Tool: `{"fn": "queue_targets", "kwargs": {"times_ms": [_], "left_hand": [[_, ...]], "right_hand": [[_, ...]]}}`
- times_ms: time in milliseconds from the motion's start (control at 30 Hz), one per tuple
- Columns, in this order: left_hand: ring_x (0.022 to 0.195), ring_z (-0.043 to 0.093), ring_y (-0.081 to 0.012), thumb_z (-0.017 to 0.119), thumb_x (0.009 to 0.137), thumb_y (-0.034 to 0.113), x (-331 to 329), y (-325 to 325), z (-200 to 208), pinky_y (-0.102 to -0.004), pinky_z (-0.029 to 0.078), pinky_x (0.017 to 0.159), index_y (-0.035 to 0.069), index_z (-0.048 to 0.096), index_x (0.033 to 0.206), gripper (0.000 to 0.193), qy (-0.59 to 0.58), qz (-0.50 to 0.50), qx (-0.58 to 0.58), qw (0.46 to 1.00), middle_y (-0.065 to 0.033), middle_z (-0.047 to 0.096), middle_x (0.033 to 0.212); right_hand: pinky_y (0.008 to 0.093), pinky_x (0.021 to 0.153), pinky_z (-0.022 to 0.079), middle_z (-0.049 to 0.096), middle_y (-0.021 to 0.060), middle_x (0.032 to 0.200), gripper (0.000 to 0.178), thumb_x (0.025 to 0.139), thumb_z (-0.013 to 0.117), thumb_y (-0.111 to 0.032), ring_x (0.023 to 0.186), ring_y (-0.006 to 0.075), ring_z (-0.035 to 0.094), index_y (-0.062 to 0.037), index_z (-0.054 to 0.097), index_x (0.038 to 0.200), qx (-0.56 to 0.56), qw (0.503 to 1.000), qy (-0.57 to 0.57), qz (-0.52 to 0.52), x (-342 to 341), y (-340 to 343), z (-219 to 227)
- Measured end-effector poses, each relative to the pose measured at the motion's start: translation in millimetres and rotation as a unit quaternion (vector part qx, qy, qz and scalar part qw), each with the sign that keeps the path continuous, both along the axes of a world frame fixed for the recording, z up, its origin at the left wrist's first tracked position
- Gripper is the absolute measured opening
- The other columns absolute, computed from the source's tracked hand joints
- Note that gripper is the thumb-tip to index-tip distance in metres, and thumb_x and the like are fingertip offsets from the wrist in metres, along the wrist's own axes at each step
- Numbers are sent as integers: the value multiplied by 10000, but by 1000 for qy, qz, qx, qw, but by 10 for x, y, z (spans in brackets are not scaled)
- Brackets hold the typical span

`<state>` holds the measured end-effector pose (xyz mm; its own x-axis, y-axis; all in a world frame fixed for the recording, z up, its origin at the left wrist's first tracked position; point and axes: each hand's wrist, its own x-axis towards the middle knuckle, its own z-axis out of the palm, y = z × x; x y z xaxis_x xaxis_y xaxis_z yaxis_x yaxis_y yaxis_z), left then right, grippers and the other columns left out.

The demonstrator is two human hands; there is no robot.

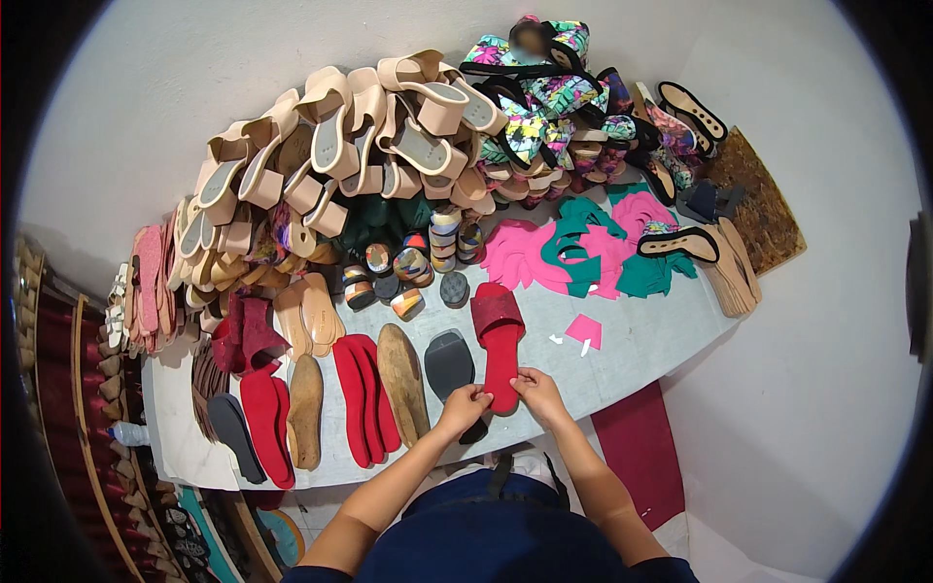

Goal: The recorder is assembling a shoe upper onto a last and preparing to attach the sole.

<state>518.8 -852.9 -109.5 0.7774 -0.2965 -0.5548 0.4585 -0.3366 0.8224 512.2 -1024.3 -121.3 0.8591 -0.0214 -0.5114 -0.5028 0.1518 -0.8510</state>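
Note:
A red slide sandal [502, 358] with a wide dark-red strap [499, 313] lies toe-away at the table's near side. Its heel end is pinched between my two hands. My left hand [465, 408] grips the left edge with closed fingers, and my right hand [535, 394] closes on the right edge. Left of the sandal rests a black sole [449, 364], its heel partly covered by my left hand. Beside that stands a wooden shoe last [401, 379], then red insoles [360, 398] in a stack. My fingertips hide small parts of the sandal's heel.
Beige heeled sandals [330, 126] pile up against the wall, with colourful patterned sandals [544, 107] to their right. Pink and green cut pieces [588, 243] spread on the table [622, 360]. Further left are another last [305, 413], more red insoles [267, 428] and a dark sole [233, 437].

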Motion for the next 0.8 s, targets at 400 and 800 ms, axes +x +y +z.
{"fn": "queue_targets", "kwargs": {"times_ms": [400,800], "left_hand": [[673,556,-92,581,795,60,-66,-96,71,-194,459,607,-75,556,961,215,51,145,-132,979,-52,591,787],[904,551,-228,696,631,90,-147,-53,-157,-273,465,750,-36,422,1151,601,-203,-10,-4,979,-160,460,1118]], "right_hand": [[220,609,441,614,89,829,275,779,560,-46,704,112,565,76,537,1024,-57,998,-18,33,69,-77,128],[242,625,474,585,63,851,248,804,535,-28,725,122,562,49,519,1040,-48,997,-21,53,164,-114,-35]]}}
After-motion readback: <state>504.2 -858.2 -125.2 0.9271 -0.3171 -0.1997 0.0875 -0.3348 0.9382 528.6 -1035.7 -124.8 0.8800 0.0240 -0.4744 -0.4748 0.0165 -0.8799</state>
